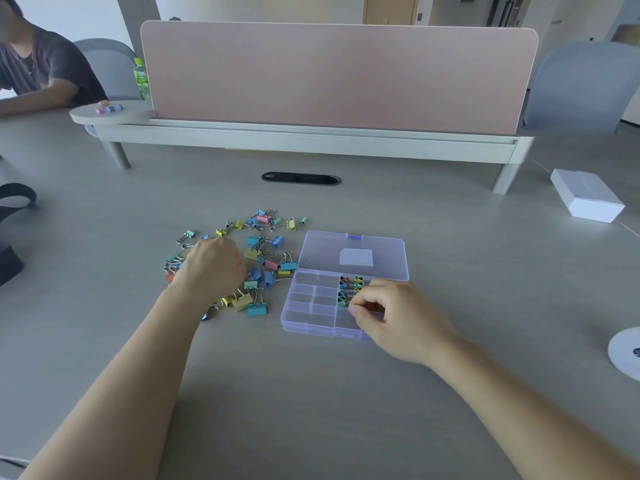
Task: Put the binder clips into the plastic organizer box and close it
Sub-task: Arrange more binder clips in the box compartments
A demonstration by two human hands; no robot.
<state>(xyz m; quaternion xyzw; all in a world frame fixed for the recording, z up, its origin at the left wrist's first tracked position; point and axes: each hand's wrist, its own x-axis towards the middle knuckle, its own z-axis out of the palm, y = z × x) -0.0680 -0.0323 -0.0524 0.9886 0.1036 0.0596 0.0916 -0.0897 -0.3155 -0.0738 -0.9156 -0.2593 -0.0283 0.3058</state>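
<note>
grey table [311,393] (pink divider [339,77] behind) | left hand [211,265] fingers curled, hold unclear | right hand [391,313] likewise

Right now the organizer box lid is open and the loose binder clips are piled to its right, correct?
No. In the head view the loose binder clips lie to the left of the plastic organizer box, not its right. The lid is open, as you said.

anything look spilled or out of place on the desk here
Only the binder clips: they lie in a loose, jumbled heap on the table left of the organizer box, handles pointing every way. The lid is open and most compartments look empty. Nothing looks damaged.
</note>
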